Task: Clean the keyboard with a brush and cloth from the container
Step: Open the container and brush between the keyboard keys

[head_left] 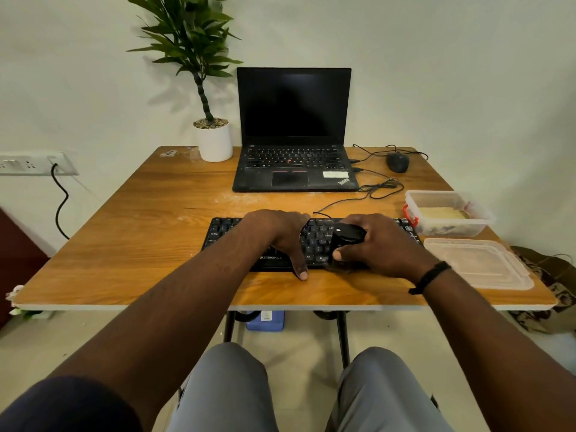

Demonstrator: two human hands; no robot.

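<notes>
Brush (346, 241) sits gripped in my right hand (381, 244), fingers curled round it over the keyboard (314, 241). Left hand (280, 235) lies flat, fingers spread, steadying it. Cloth waits in the container (448, 213) far right. Hard strokes could pop keys or slide the keyboard.

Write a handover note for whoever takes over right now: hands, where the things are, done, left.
Left hand: rests flat on the black Zebronics keyboard, steadying it, thumb on the table's wooden top.
Right hand: grips the black round-handled brush, bristles down on the keys right of centre.
Clear plastic container: open at the table's right, with the pale cloth inside; its clear lid lies in front of it.
Done: container opened, brush taken out, brushing under way.
Left: finish brushing, wipe with the cloth.
</notes>
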